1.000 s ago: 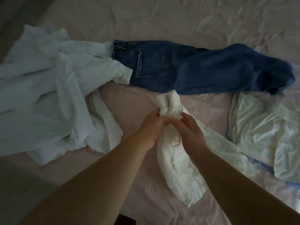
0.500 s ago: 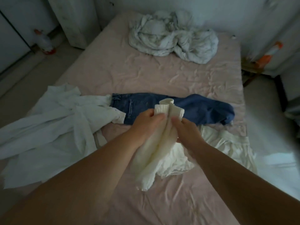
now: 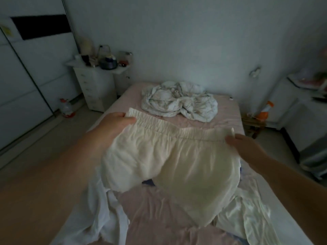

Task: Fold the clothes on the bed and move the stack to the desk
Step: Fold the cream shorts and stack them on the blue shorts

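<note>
Cream shorts (image 3: pixel 169 161) with an elastic waistband hang spread out in the air above the bed (image 3: pixel 159 209). My left hand (image 3: pixel 113 124) pinches the waistband's left end and my right hand (image 3: pixel 247 147) grips its right end. Both legs of the shorts hang down and hide most of the blue jeans (image 3: pixel 147 182), of which only a dark sliver shows. A pale shirt (image 3: pixel 99 209) lies at the bed's left edge and another light garment (image 3: pixel 247 213) at the lower right.
A crumpled white duvet (image 3: pixel 178 101) lies at the head of the bed. A white drawer unit (image 3: pixel 95 87) with a kettle and jars stands at the left, a wardrobe (image 3: pixel 26 76) further left, and a white desk (image 3: pixel 300 103) at the right.
My hands have moved apart and up, stretching the bunched shorts out by the waistband. My view has lifted from the bed toward the far wall.
</note>
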